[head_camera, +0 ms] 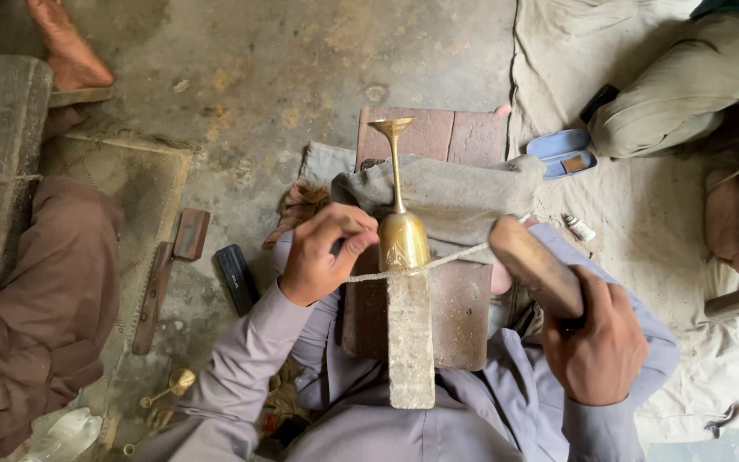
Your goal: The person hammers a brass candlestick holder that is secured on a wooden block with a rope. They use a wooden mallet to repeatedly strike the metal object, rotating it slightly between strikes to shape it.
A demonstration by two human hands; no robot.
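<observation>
The right hand grips a wooden mallet raised just right of the brass goblet, which lies on the wooden block while the left hand pinches something small, apparently a punch, against its cup, so chasing seems underway.

There is one view only — a camera worn on the person's head, looking almost straight down into the lap and onto the concrete floor beyond. It sits close: the left hand and right hand fill the lower middle, sleeves running off the bottom edge. Farther floor lies toward the top, and a seated neighbour's clothing is cut off at each side — left and right.
</observation>
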